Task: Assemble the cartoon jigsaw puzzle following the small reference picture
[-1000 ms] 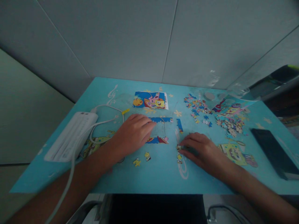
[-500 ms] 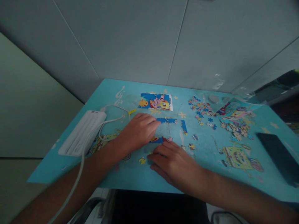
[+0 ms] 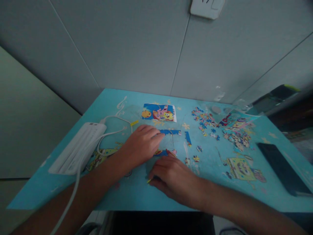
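Grey wall panels are seen behind a blue cartoon desk [image 3: 137, 195], and only the head view is given. On the desk a small yellow puzzle piece [image 3: 148, 181] is seen peeking out at the fingertips of the right hand [image 3: 171, 178], just to the left of that hand and touching it. The right hand is laid low over the desk with its fingers curled down onto the piece; whether the piece is pinched or only pressed cannot be told. The left hand [image 3: 141, 145] is laid flat and open, nothing being held, with its fingertips on the left end of the puzzle frame [image 3: 171, 142], which is made of blue strips. The frame is found just past the right hand, toward the wall, so the piece is close in front of it and to its lower left. The frame's long side is seen running left to right. The right hand is the nearer one to the piece. A few loose pieces [image 3: 193, 159] are seen to the right of the frame, and a big pile of pieces [image 3: 234, 137] is kept well apart at the far right. A picture card [image 3: 158, 112] is placed behind the frame, a white power strip [image 3: 78, 147] at the left, a dark phone [image 3: 281, 163] at the right.
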{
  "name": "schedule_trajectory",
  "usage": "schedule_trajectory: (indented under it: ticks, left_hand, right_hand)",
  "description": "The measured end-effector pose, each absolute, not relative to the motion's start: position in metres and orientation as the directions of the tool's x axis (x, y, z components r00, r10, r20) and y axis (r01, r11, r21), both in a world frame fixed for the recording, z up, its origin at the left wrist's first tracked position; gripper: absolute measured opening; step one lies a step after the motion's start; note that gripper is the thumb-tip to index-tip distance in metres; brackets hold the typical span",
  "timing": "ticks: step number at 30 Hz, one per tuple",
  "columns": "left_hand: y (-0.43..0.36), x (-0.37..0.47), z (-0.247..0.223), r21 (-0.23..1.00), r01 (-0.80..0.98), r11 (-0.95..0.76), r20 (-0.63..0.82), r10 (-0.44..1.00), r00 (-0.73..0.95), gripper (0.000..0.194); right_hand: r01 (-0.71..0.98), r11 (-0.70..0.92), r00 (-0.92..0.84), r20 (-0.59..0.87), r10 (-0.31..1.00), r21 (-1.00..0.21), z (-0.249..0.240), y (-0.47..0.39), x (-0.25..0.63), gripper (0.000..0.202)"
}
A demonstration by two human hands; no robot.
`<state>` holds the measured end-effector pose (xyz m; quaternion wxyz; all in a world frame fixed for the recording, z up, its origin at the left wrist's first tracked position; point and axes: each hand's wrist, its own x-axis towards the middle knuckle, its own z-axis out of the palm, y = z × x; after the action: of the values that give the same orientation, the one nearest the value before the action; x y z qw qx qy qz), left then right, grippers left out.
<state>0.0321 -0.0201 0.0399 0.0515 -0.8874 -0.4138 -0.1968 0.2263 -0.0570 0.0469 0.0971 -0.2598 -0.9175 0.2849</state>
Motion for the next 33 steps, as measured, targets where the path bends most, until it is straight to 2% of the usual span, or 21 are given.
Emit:
schedule_trajectory:
  ticks: [3, 8, 11, 14, 17, 21, 24, 28, 33]
  left_hand:
    - [-0.021, 0.033, 0.04, 0.099, 0.744, -0.661, 0.369, 0.719, 0.59, 0.023]
    - [-0.025, 0.04, 0.035, 0.197, 0.707, -0.679, 0.36, 0.721, 0.592, 0.02]
    - [-0.03, 0.048, 0.031, 0.306, 0.65, -0.695, 0.348, 0.718, 0.603, 0.017]
    - [-0.033, 0.055, 0.03, 0.449, 0.574, -0.685, 0.344, 0.725, 0.597, 0.017]
    - [-0.034, 0.057, 0.032, 0.602, 0.493, -0.628, 0.364, 0.765, 0.531, 0.014]
    - [-0.035, 0.056, 0.036, 0.764, 0.4, -0.506, 0.322, 0.837, 0.442, 0.014]
    - [-0.037, 0.057, 0.039, 0.823, 0.367, -0.434, 0.28, 0.872, 0.403, 0.015]
    - [-0.038, 0.06, 0.044, 0.885, 0.359, -0.298, 0.169, 0.922, 0.347, 0.019]
    - [-0.039, 0.06, 0.047, 0.902, 0.377, -0.209, 0.066, 0.932, 0.357, 0.025]
  right_hand:
    - [0.399, 0.583, -0.794, 0.051, 0.606, -0.708, 0.048, -0.048, 0.246, 0.007]
    - [0.404, 0.348, -0.501, 0.114, 0.858, -0.846, 0.044, -0.028, 0.276, 0.02]
    - [0.313, 0.247, -0.383, 0.116, 0.916, -0.917, 0.037, -0.024, 0.28, 0.022]
    - [0.238, 0.16, -0.343, 0.071, 0.937, -0.958, 0.033, -0.025, 0.276, 0.025]
    - [0.198, 0.171, -0.338, 0.097, 0.936, -0.965, 0.034, -0.028, 0.275, 0.026]
    - [0.182, 0.267, -0.367, 0.187, 0.911, -0.946, 0.035, -0.033, 0.277, 0.024]
    - [0.197, 0.329, -0.391, 0.234, 0.89, -0.924, 0.036, -0.035, 0.278, 0.027]
    - [0.245, 0.353, -0.435, 0.223, 0.872, -0.903, 0.038, -0.036, 0.278, 0.029]
    - [0.302, 0.461, -0.446, 0.304, 0.842, -0.834, 0.034, -0.034, 0.281, 0.027]
